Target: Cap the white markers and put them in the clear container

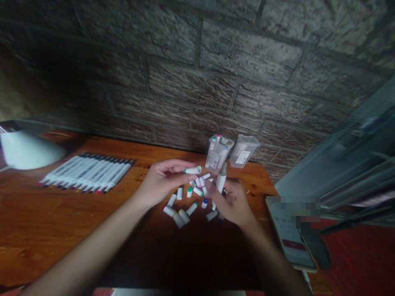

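Between thumb and fingers, my left hand (165,176) pinches a white marker cap (194,170) with a green end, its open mouth facing right. My right hand (230,201) is closed round a white marker (221,183) held nearly upright, with a grey tip at its top. Cap and marker are apart. Below and between the hands lie several loose white caps (184,216) with green, yellow, red and blue ends. Part of the pile is hidden behind my right hand.
A row of white markers (89,172) lies at the left. Near the wall stand a clear plastic container (215,160) with a few markers and another clear container (244,152). A phone (290,234) lies at the table's right edge. A white round object (29,150) stands far left.
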